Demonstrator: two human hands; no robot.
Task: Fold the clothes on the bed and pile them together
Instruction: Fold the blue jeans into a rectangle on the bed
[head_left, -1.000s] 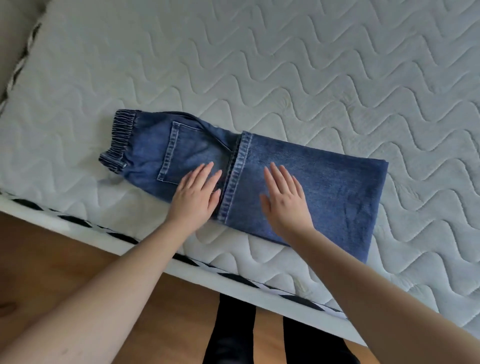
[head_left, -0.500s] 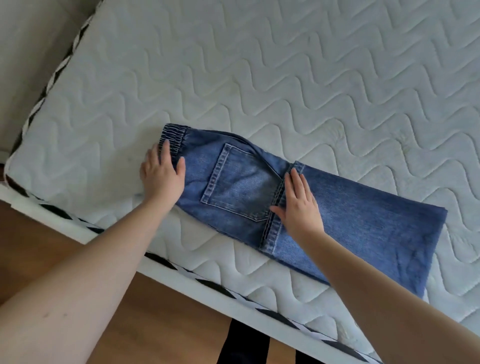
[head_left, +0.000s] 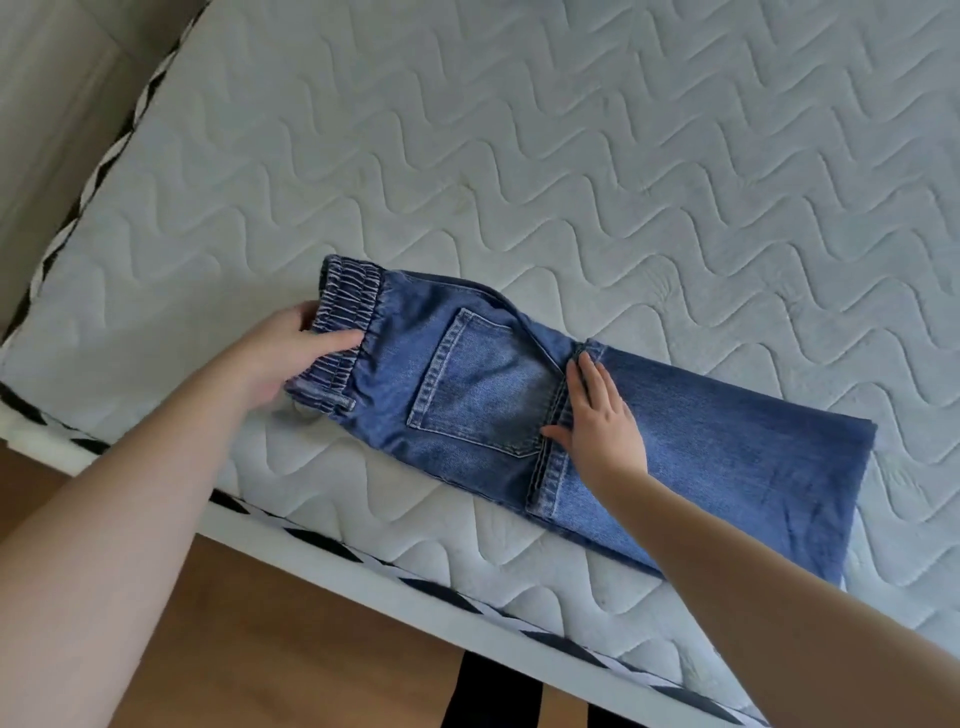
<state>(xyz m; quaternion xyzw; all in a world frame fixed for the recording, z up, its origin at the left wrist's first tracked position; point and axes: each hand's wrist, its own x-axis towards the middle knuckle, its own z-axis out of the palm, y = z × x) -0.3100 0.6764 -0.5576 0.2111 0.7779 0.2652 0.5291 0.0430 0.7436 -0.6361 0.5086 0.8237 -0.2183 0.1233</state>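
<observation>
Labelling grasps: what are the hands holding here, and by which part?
The left hand grips the jeans by the elastic waistband. The right hand holds nothing; it presses flat on the hem folded across the jeans.

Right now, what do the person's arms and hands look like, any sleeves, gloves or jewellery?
Both forearms are bare as far as the view shows, with no sleeves in sight. The left hand and right hand wear no gloves, and no rings, watch or bracelets show. Fingers look plain; nails are too small to judge.
</observation>
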